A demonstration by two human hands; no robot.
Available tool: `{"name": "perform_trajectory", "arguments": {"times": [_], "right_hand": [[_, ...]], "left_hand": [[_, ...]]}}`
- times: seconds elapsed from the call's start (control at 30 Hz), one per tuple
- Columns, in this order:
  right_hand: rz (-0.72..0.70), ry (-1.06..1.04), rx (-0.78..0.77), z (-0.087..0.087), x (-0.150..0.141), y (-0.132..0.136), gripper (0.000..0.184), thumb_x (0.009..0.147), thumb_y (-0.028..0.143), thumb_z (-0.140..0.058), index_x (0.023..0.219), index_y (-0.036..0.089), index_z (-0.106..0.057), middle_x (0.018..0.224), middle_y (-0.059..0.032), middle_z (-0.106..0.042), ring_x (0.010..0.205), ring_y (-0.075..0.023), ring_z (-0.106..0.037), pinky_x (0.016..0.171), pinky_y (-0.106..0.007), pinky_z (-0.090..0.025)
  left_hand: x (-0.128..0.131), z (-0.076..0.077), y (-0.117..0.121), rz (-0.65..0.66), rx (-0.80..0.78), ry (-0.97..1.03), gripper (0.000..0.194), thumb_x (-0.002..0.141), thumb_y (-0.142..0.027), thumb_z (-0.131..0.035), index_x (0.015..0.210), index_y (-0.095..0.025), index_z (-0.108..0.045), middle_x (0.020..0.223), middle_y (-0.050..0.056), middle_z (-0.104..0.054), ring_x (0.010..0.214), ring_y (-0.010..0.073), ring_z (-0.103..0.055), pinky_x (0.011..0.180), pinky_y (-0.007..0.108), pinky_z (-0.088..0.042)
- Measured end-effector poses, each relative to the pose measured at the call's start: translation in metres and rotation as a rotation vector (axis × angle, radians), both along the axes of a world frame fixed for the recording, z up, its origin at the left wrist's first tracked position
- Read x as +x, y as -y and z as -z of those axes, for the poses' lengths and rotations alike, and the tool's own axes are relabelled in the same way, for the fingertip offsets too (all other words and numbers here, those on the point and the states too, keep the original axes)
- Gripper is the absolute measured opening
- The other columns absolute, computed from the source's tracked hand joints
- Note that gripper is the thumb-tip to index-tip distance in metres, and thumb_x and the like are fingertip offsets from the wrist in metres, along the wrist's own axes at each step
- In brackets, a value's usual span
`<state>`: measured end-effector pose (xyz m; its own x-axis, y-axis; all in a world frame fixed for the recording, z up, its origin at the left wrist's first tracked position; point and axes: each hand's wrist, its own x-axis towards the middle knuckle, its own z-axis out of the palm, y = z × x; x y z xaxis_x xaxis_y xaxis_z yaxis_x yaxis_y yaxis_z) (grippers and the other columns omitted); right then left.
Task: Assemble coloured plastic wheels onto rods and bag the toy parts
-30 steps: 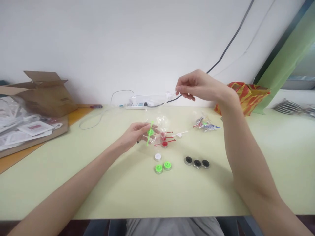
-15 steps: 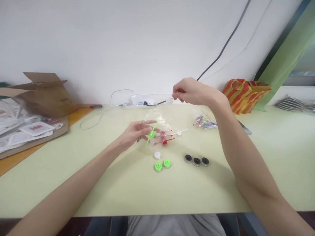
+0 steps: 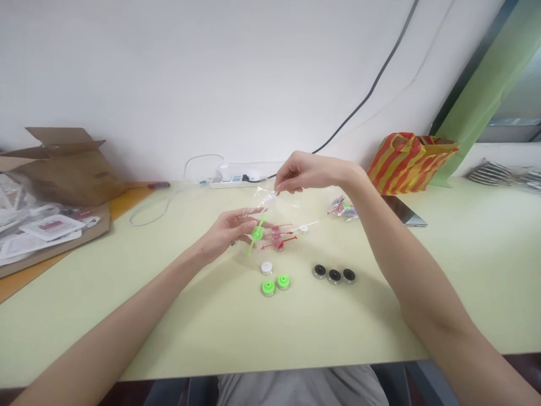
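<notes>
My left hand (image 3: 230, 234) pinches a green arrow spinner (image 3: 257, 233) with a round hub, its arrow tilted upward. Slightly above and to the right, my right hand (image 3: 291, 172) is closed on a thin clear plastic bag (image 3: 265, 197), which hangs down toward the left fingers. Whether the spinner touches the bag I cannot tell. Just right of my left hand are red arrow spinners (image 3: 279, 243) and a white arrow spinner (image 3: 303, 229). Nearer me stand a white round base (image 3: 266, 268), two green round bases (image 3: 276, 285) and three black-topped round pieces (image 3: 334, 276).
A bag of mixed coloured spinners (image 3: 343, 208) lies behind my right forearm, near a dark flat tablet (image 3: 403, 210). At the back are a power strip (image 3: 234, 180) and a striped bag (image 3: 408, 164). An open cardboard box (image 3: 71, 175) and white packets (image 3: 51, 228) occupy the left.
My right hand has come down and left, closer to my left hand, bringing the plastic bag with it. My left hand still holds the green spinner. The view has shifted slightly.
</notes>
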<state>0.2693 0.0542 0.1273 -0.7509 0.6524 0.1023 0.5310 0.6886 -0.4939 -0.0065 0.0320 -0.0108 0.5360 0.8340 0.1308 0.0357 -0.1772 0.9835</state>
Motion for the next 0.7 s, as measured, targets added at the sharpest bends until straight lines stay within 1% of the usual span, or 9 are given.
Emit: {"name": "perform_trajectory", "arguments": {"times": [0.1,0.23,0.37,0.43,0.5,0.6,0.67,0.7], "right_hand": [[-0.039,-0.019,-0.015,0.004,-0.007,-0.004,0.014,0.09,0.02,-0.068,0.078,0.016,-0.074,0.068,-0.0009,-0.067,0.062,-0.012,-0.056,0.06,-0.026,-0.043],[-0.074,-0.058,-0.116,0.008,-0.014,-0.005,0.015,0.092,0.012,-0.06,0.09,0.015,-0.075,0.073,-0.0022,-0.072,0.062,-0.0116,-0.061,0.055,-0.024,-0.044],[-0.048,-0.124,-0.16,0.015,-0.018,-0.007,0.015,0.092,0.007,-0.059,0.1,0.017,-0.067,0.077,-0.0016,-0.075,0.06,-0.0114,-0.064,0.053,-0.022,-0.043],[-0.037,-0.151,-0.158,0.019,-0.019,-0.011,0.011,0.093,0.008,-0.061,0.097,0.019,-0.062,0.077,-0.0003,-0.075,0.059,-0.0107,-0.064,0.054,-0.022,-0.042],[-0.051,-0.174,-0.136,0.022,-0.021,-0.016,0.01,0.093,0.01,-0.064,0.089,0.018,-0.06,0.075,0.0,-0.074,0.06,-0.0101,-0.064,0.057,-0.022,-0.043],[-0.09,-0.264,-0.095,0.027,-0.024,-0.024,0.013,0.091,0.011,-0.068,0.081,0.017,-0.062,0.072,-0.0006,-0.073,0.063,-0.01,-0.062,0.061,-0.023,-0.045],[-0.101,-0.334,-0.101,0.03,-0.026,-0.028,0.011,0.092,0.014,-0.069,0.081,0.016,-0.065,0.072,-0.0006,-0.072,0.062,-0.0096,-0.059,0.059,-0.022,-0.045],[-0.101,-0.359,-0.114,0.032,-0.028,-0.029,0.011,0.093,0.017,-0.069,0.082,0.016,-0.066,0.072,-0.0006,-0.072,0.061,-0.0093,-0.057,0.057,-0.022,-0.043]], "left_hand": [[0.001,-0.001,0.001,0.016,-0.004,0.002,0.066,0.093,-0.044,-0.077,0.151,-0.022,-0.058,0.13,0.021,-0.074,0.1,0.0307,-0.078,0.074,0.036,-0.061],[0.003,-0.004,0.003,0.033,0.0,-0.009,0.064,0.094,-0.045,-0.074,0.152,-0.021,-0.057,0.132,0.023,-0.072,0.102,0.0321,-0.078,0.076,0.036,-0.062],[0.004,-0.005,0.005,0.025,-0.021,0.006,0.065,0.097,-0.049,-0.07,0.153,-0.021,-0.055,0.134,0.023,-0.071,0.103,0.0327,-0.078,0.076,0.037,-0.062],[0.006,-0.004,0.006,0.016,-0.036,0.012,0.065,0.098,-0.053,-0.067,0.153,-0.022,-0.055,0.136,0.023,-0.07,0.106,0.034,-0.077,0.077,0.039,-0.062],[0.007,-0.005,0.007,0.005,-0.038,0.019,0.064,0.099,-0.055,-0.064,0.153,-0.024,-0.054,0.14,0.022,-0.068,0.111,0.0353,-0.076,0.078,0.038,-0.062],[0.008,-0.006,0.008,0.002,-0.027,0.037,0.064,0.1,-0.053,-0.064,0.156,-0.026,-0.049,0.142,0.021,-0.067,0.114,0.0352,-0.075,0.08,0.038,-0.061],[0.009,-0.007,0.009,0.016,-0.033,0.063,0.064,0.1,-0.052,-0.065,0.156,-0.027,-0.047,0.139,0.02,-0.07,0.112,0.0346,-0.076,0.081,0.039,-0.061],[0.009,-0.007,0.009,0.02,-0.037,0.078,0.063,0.099,-0.051,-0.066,0.155,-0.027,-0.048,0.136,0.019,-0.071,0.11,0.0343,-0.077,0.08,0.039,-0.061]]}}
